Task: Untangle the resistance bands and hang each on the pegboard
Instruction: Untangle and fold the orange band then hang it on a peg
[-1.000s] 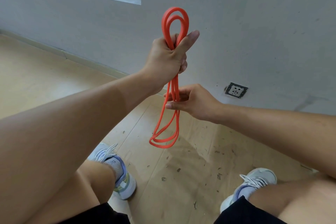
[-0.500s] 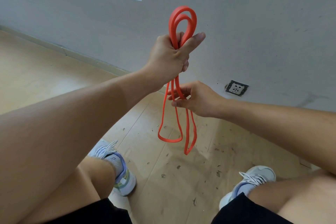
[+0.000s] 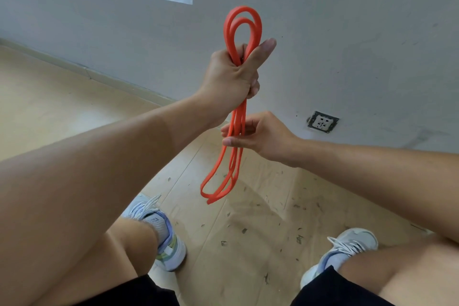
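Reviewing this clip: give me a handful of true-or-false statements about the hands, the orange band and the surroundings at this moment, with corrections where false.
1. The left hand grips the band near its top, loops sticking up above the fist. True.
2. The right hand is away from the band. False: its fingers hold the strands just below the left hand.
3. The band's lower loops rest on the floor. False: they hang in the air above it.
4. A socket sits low on the wall to the right of the hands. True.
5. The band already hangs on a pegboard. False: both hands hold it, and no pegboard is in view.
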Available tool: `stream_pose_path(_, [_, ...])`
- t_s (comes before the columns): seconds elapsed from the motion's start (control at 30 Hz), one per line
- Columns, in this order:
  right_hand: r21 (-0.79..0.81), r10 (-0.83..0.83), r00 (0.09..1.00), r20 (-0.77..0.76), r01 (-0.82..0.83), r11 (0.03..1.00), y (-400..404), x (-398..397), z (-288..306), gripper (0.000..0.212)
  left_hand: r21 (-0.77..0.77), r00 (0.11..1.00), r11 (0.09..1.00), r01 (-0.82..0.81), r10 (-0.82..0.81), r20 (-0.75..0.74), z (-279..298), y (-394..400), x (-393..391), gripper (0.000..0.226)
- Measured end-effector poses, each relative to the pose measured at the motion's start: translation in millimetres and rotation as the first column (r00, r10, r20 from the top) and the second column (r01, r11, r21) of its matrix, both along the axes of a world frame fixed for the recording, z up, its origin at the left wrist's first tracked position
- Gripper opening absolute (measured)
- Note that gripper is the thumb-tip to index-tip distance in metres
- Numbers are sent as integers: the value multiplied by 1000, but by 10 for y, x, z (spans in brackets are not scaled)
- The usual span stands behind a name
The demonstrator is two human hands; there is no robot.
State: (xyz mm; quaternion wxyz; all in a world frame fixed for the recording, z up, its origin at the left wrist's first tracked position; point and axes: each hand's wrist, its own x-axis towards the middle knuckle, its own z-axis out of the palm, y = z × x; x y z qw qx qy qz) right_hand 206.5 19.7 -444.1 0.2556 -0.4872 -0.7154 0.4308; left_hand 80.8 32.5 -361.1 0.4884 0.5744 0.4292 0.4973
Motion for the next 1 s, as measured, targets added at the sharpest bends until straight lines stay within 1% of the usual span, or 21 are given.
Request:
stream_pose_path(0.13, [-27,-32,997,-65,31,999,12,6,16,22,-2,999,999,-42,42,31,38,46,-84,40])
stream_pose_path(0.2, [-50,-78,991,-107,73,996,30,42,34,22,-14,995,996,-86,87,52,46,95,-167,40])
stream_pose_path(0.3, [-92,-164,967,-195,148,985,86,128,54,23,-91,974,985,-145,159,163,14,192,-325,34])
stream_pose_path(0.37, [-98,-195,951,-238,176,980,110,188,93,26,-171,949,975,-145,186,253,-43,264,-432,32])
stream_pose_path(0.47, [-28,-182,968,-174,180,983,108,244,174,24,-301,904,946,-120,229,361,-169,366,-558,32])
stream_pose_path(0.57, [107,-187,980,-62,193,975,119,271,241,21,-418,844,905,-79,284,455,-245,412,-614,27])
stream_pose_path(0.67, [215,-232,972,24,222,951,163,312,275,18,-521,826,851,-65,339,450,-274,433,-644,21])
stream_pose_path(0.7, [228,-244,969,47,227,947,173,330,284,17,-554,811,829,-74,373,451,-304,461,-671,24])
stream_pose_path(0.73, [238,-252,965,74,228,944,183,354,288,17,-580,803,806,-120,423,421,-331,489,-703,34])
stream_pose_path(0.77, [249,-253,962,106,221,943,189,383,291,17,-593,813,775,-218,481,329,-363,514,-738,54])
stream_pose_path(0.8, [256,-250,958,141,208,944,194,413,295,17,-572,831,740,-354,529,170,-396,530,-775,80])
stream_pose_path(0.83, [256,-239,955,176,191,948,197,440,300,18,-483,828,723,-493,560,-7,-416,522,-798,98])
stream_pose_path(0.87, [249,-222,951,214,166,954,196,462,309,18,-337,821,752,-566,553,-144,-421,490,-801,101])
stream_pose_path(0.9, [243,-196,945,261,133,961,194,476,316,18,-178,828,817,-549,503,-247,-412,439,-775,91])
stream_pose_path(0.93, [245,-166,935,314,89,965,181,480,326,18,-57,852,893,-446,405,-331,-394,378,-726,76])
stream_pose_path(0.97, [251,-134,922,364,41,967,166,476,333,18,-2,876,957,-289,264,-405,-365,307,-657,63])
stream_pose_path(1.0, [252,-102,909,403,-4,968,151,470,338,19,-10,877,993,-118,100,-470,-336,235,-578,56])
